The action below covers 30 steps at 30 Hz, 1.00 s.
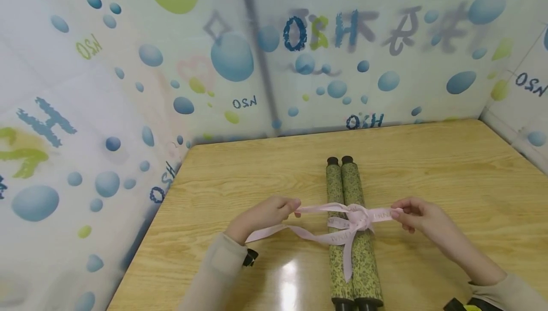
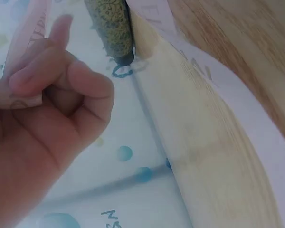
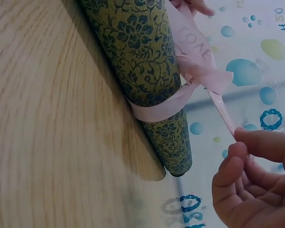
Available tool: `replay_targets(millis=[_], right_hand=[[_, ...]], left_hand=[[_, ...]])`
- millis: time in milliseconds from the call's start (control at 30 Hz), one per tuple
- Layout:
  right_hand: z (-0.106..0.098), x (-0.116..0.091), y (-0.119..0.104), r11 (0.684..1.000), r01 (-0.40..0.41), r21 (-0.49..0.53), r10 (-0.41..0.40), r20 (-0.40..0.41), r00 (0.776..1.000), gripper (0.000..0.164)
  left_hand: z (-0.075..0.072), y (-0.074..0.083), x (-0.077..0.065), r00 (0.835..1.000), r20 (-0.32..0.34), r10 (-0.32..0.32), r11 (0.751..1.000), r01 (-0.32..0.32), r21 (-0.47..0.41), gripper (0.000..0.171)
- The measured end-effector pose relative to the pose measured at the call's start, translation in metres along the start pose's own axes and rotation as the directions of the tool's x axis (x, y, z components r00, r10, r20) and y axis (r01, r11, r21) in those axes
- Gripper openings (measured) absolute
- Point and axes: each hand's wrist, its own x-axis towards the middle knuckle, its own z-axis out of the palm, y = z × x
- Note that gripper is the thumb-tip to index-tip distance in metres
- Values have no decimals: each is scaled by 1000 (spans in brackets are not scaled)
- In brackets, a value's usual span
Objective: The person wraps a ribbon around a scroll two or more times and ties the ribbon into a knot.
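Observation:
Two scrolls (image 1: 353, 187) covered in yellow-green patterned cloth, with black end knobs, lie side by side on the table. A pink printed ribbon (image 1: 359, 218) circles them and is knotted on top, with a loose tail hanging down over the scrolls. My left hand (image 1: 267, 213) pinches one ribbon strand left of the scrolls. To the right, my right hand (image 1: 421, 220) pinches another part of the ribbon between thumb and forefinger, pulled straight from the knot. In the right wrist view the ribbon (image 3: 164, 108) wraps snugly round a scroll (image 3: 142, 52).
The wooden table (image 1: 239, 173) runs back to a wall sheet (image 1: 274, 63) printed with blue and green drops and letters. A second long ribbon strand trails beneath my left wrist. Black straps show at both wrists.

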Motion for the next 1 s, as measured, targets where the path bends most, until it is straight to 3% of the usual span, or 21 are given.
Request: replay_targets(millis=[200, 500, 1000], right_hand=[[-2, -2, 9, 1000, 24, 8, -24, 27, 999, 34], [-11, -4, 30, 999, 25, -24, -24, 58, 998, 31], [-20, -3, 40, 998, 6, -58, -3, 57, 998, 29]], left_hand=[[-13, -9, -14, 999, -12, 46, 999, -45, 28, 31], [-23, -21, -26, 998, -58, -9, 996, 15, 93, 19], [-24, -29, -26, 992, -121, -41, 983, 62, 174, 19]])
